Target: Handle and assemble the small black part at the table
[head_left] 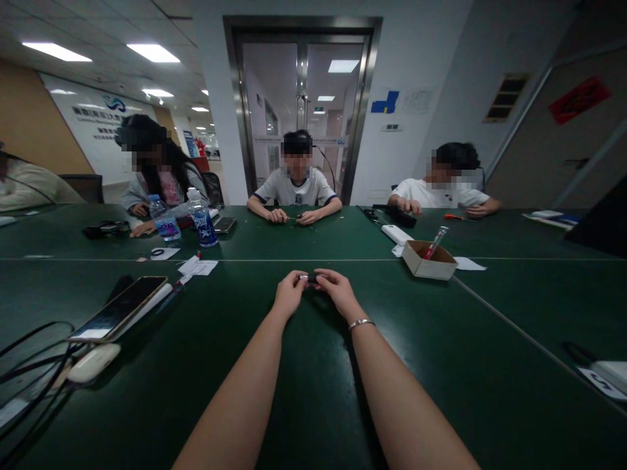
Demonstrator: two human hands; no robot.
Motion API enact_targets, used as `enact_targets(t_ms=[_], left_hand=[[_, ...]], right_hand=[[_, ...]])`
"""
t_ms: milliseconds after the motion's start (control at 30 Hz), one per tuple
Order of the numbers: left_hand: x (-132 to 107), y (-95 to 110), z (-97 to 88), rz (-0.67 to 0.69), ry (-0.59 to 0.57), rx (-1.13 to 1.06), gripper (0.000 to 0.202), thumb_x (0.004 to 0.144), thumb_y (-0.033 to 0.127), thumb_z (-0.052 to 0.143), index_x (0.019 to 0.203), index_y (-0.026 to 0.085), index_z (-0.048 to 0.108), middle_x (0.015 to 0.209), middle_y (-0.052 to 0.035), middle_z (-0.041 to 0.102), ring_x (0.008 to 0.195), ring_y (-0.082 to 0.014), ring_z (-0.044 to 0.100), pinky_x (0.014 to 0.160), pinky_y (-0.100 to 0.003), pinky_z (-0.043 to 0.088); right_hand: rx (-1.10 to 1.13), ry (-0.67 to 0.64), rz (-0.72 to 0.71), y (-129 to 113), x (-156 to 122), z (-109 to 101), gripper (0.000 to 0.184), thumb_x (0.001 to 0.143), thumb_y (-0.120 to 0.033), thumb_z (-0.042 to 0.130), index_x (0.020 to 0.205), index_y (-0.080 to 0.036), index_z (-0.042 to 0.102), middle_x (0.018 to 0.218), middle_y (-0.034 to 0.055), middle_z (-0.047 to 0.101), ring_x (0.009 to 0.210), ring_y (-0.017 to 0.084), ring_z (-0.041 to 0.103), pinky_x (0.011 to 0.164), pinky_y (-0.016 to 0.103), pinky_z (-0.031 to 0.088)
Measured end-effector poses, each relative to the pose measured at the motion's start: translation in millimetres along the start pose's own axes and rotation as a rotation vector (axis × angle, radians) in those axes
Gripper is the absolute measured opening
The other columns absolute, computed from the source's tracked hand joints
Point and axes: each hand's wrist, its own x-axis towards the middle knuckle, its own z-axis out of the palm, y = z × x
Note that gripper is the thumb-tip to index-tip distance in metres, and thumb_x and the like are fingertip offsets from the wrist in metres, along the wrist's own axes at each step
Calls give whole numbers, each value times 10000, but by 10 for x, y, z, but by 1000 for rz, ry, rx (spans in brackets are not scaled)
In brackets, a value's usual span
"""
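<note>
Both my hands meet over the green table [313, 365], each arm stretched forward. Between them lies a small dark, short rod-like object [311, 279] with a shiny, pale part near its left end; its exact kind is too small to make out. My left hand [290, 292] pinches the left end between thumb and fingers. On the other end, the fingertips of my right hand [337, 290] are closed too. A silver bracelet [361, 324] circles my right wrist.
At left lie a phone [120, 307], a white rounded case [94, 363] and black cables [36, 375]. Two water bottles [202, 219] stand farther back. A small open box [429, 262] holding a pen-like stick [435, 243] is at right. Several people sit across the table.
</note>
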Motion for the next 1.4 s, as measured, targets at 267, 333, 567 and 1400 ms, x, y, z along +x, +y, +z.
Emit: enact_targets(t_ms=[267, 333, 567, 1400], left_hand=[[-77, 84, -31, -45, 25, 147, 285, 873, 430, 477, 850, 183, 617, 775, -31, 670, 735, -159, 624, 684, -261, 461], [-109, 136, -33, -53, 28, 186, 340, 870, 475, 458, 811, 183, 622, 727, -23, 660, 691, -157, 612, 659, -258, 444], [-168, 235, -35, -75, 50, 226, 479, 844, 579, 430, 703, 169, 633, 585, -16, 609, 548, -141, 559, 592, -258, 406], [-172, 276, -81, -110, 42, 316, 591, 854, 634, 336, 584, 176, 593, 508, -15, 564, 509, -153, 524, 562, -272, 367]], right_hand=[[37, -9, 27, -25, -66, 14, 457, 588, -393, 829, 967, -179, 691, 872, 39, 688, 717, 168, 654, 741, 332, 561], [36, -18, 22, -35, -99, 16, 459, 591, -389, 828, 974, -176, 690, 891, 47, 690, 732, 173, 657, 750, 334, 560], [60, -28, 9, -18, -146, 25, 452, 597, -362, 821, 982, -168, 685, 882, 54, 688, 745, 180, 660, 760, 335, 557], [87, -19, 91, -99, -162, 81, 190, 735, -207, 750, 904, -151, 683, 696, 35, 670, 596, 147, 660, 554, 221, 558]])
